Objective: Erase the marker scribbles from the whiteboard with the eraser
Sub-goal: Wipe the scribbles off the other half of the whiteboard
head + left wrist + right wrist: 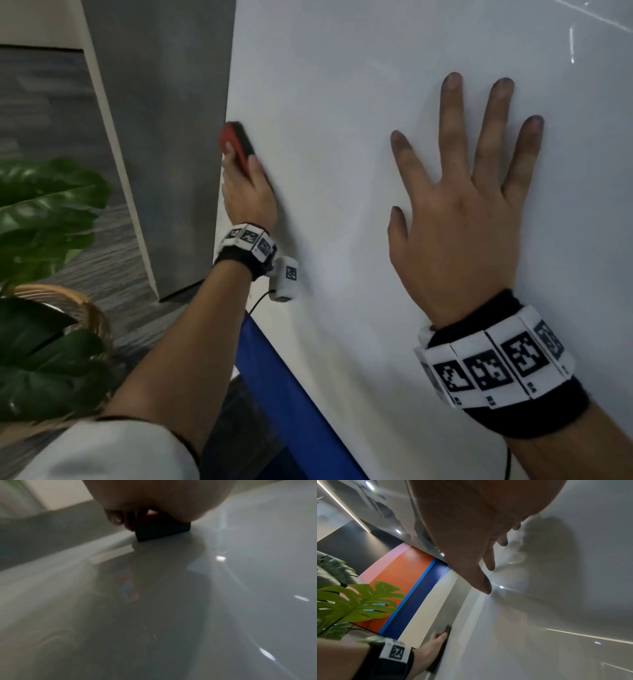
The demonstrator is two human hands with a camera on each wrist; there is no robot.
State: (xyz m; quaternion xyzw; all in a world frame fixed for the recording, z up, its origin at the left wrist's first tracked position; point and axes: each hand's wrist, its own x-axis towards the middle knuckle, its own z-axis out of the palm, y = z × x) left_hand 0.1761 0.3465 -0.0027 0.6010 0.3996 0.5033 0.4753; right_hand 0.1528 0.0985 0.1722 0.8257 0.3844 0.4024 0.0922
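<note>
The whiteboard point(359, 120) fills most of the head view, and I see no marker scribbles on it. My left hand point(247, 186) grips a red eraser with a black felt pad point(236, 140) and presses it to the board at its left edge. In the left wrist view the black felt point(161, 530) sits flat on the glossy board point(240, 588) under my curled fingers point(116, 517). My right hand point(459, 205) lies flat on the board with its fingers spread. The right wrist view shows those fingers point(481, 580) touching the board point(573, 574), and the left hand point(436, 642) lower down.
A grey wall panel point(164, 137) stands left of the board. A leafy plant point(44, 212) in a wicker basket point(89, 311) is at the lower left. A blue strip point(281, 394) runs below the board's lower left edge.
</note>
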